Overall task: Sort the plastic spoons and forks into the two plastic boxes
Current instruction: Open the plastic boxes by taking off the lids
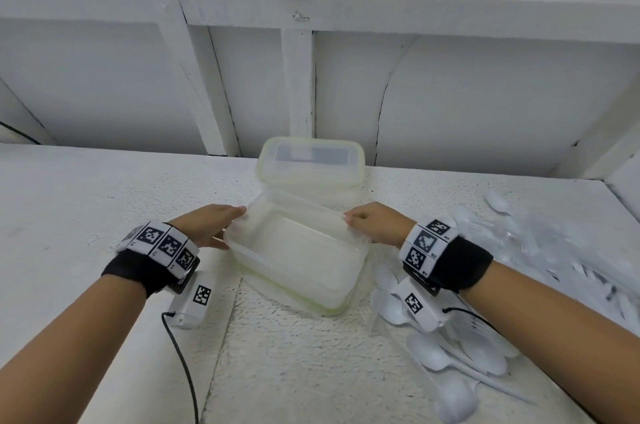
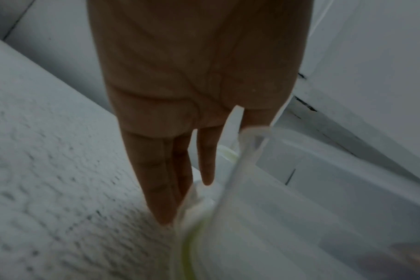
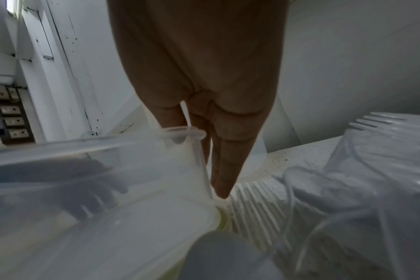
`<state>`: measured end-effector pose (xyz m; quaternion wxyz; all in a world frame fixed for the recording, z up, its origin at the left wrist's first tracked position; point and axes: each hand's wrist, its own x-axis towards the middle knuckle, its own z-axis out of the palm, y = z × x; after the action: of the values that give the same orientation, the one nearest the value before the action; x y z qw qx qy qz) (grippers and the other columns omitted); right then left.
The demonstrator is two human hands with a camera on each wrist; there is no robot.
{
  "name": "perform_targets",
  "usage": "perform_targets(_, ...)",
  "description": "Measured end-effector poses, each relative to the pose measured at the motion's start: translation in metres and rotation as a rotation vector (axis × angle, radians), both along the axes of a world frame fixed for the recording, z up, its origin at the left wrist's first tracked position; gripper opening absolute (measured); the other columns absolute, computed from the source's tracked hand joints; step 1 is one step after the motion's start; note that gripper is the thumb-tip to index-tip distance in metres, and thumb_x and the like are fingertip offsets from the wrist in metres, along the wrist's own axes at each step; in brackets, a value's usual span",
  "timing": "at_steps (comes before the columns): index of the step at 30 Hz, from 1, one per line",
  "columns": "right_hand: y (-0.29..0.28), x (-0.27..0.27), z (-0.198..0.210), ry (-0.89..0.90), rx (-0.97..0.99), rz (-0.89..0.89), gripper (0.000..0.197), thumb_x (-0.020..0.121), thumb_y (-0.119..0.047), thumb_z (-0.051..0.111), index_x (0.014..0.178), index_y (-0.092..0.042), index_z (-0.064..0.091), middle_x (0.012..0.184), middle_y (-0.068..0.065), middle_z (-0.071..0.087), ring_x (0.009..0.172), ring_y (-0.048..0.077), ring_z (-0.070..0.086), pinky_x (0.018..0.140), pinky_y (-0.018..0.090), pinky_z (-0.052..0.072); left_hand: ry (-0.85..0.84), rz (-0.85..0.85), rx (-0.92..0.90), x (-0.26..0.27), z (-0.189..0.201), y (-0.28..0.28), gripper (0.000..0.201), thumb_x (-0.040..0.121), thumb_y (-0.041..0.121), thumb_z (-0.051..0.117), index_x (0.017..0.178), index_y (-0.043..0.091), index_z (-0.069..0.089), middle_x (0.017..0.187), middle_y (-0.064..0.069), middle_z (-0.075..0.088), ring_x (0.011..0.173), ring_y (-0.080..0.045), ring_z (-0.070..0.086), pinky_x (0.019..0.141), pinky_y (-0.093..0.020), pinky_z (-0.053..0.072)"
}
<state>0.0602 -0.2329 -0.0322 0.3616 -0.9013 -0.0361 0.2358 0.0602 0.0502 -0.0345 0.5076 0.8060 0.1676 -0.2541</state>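
From the head view, a translucent plastic box (image 1: 298,250) sits tilted on the white counter (image 1: 104,202), about midway along it and nearer the back edge than the front. The left hand (image 1: 211,224) holds its left end, thumb over the rim and fingers down the outer wall; the right hand (image 1: 375,223) grips the right end the same way, fingers curled at the rim. Just behind it, against the back edge, stands a second box (image 1: 311,160) with a green-edged lid on top. A heap of white plastic spoons (image 1: 450,354) and clear forks (image 1: 540,236) lies along the right edge of the counter, running from the back toward the front right corner.

From the left wrist view, the left hand's fingers (image 2: 161,180) reach straight down the outside of the box wall (image 2: 264,208), with the rim (image 2: 252,132) caught between the index finger and the rest of the hand.

From the right wrist view, the right hand's fingers (image 3: 228,161) lie along the outside of the box, whose rim corner (image 3: 187,132) crosses in front of them; forks in clear wrapping (image 3: 360,170) sit just beside, on the counter.
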Motion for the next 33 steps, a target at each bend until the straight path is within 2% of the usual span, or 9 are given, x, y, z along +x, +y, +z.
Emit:
perform_targets(3,0.002,0.005,0.001,0.007,-0.004,0.012,0.039,0.098,-0.029,0.043,0.119,-0.001,0.06,0.119,0.012,0.063,0.11,0.024,0.06,0.076,0.024,0.046,0.056,-0.077,0.0,-0.01,0.002,0.013,0.027,0.098,0.028,0.045,0.113,0.007,0.056,0.1,-0.018,0.06,0.084,-0.029,0.06,0.09,-0.04,0.049)
perform_targets(7,0.007,0.009,0.003,0.003,-0.014,0.04,0.039,0.098,-0.03,0.043,0.119,-0.003,0.061,0.12,0.009,0.064,0.112,0.021,0.058,0.082,0.022,0.04,0.125,-0.165,-0.005,-0.023,0.001,0.027,0.025,0.096,0.027,0.048,0.112,0.01,0.057,0.098,-0.02,0.063,0.081,-0.027,0.064,0.087,-0.039,0.053)
perform_targets(12,0.001,0.018,0.006,0.054,0.049,-0.019,0.036,0.097,-0.029,0.046,0.123,-0.008,0.06,0.118,0.007,0.063,0.11,0.021,0.058,0.073,0.019,0.046,0.111,-0.167,0.028,-0.02,0.003,0.031,0.025,0.097,0.03,0.046,0.112,0.014,0.056,0.102,-0.017,0.066,0.082,-0.022,0.065,0.081,-0.034,0.052)
perform_targets(14,-0.009,0.025,0.012,0.071,0.116,-0.105,0.029,0.096,-0.022,0.047,0.116,-0.007,0.062,0.105,0.006,0.063,0.097,0.018,0.061,0.078,0.024,0.05,0.073,-0.128,0.059,-0.01,0.008,0.03,0.023,0.097,0.03,0.045,0.109,0.014,0.057,0.102,-0.014,0.067,0.083,-0.023,0.064,0.074,-0.03,0.052)
perform_targets(18,-0.034,0.051,0.026,0.088,0.301,-0.311,0.02,0.096,-0.01,0.047,0.105,0.001,0.06,0.081,0.008,0.059,0.069,0.015,0.058,0.063,0.025,0.052,-0.04,-0.045,0.078,0.027,0.016,0.025,0.019,0.098,0.026,0.044,0.097,0.014,0.059,0.099,-0.008,0.065,0.085,-0.021,0.061,0.072,-0.029,0.05)
perform_targets(21,-0.038,0.076,0.028,0.12,0.385,-0.463,0.017,0.095,-0.009,0.05,0.11,-0.001,0.056,0.082,0.007,0.055,0.069,0.016,0.055,0.067,0.027,0.05,-0.124,0.067,0.06,0.062,0.019,0.015,0.019,0.098,0.019,0.045,0.092,0.009,0.06,0.098,-0.009,0.063,0.08,-0.019,0.059,0.072,-0.03,0.049)
perform_targets(24,-0.028,0.099,0.02,0.219,0.41,-0.543,0.013,0.097,-0.015,0.047,0.108,-0.008,0.047,0.087,0.006,0.051,0.07,0.017,0.051,0.068,0.029,0.048,-0.143,0.106,0.084,0.093,0.022,0.0,0.017,0.098,0.014,0.045,0.101,0.003,0.057,0.099,-0.012,0.059,0.077,-0.02,0.056,0.068,-0.028,0.046)
perform_targets(28,-0.017,0.121,0.009,0.275,0.457,-0.551,0.015,0.097,-0.016,0.047,0.086,-0.008,0.052,0.084,0.008,0.055,0.068,0.02,0.054,0.066,0.031,0.049,-0.107,0.084,0.098,0.122,0.018,-0.015,0.019,0.099,0.018,0.042,0.103,0.003,0.053,0.087,-0.008,0.058,0.074,-0.02,0.053,0.066,-0.029,0.045)
perform_targets(33,-0.023,0.132,-0.001,0.353,0.52,-0.55,0.016,0.097,-0.011,0.048,0.082,-0.006,0.051,0.075,0.01,0.053,0.063,0.019,0.051,0.053,0.027,0.05,-0.057,0.098,-0.014,0.136,0.005,-0.026,0.022,0.1,0.018,0.041,0.096,0.001,0.054,0.092,-0.012,0.058,0.082,-0.028,0.057,0.079,-0.041,0.05)
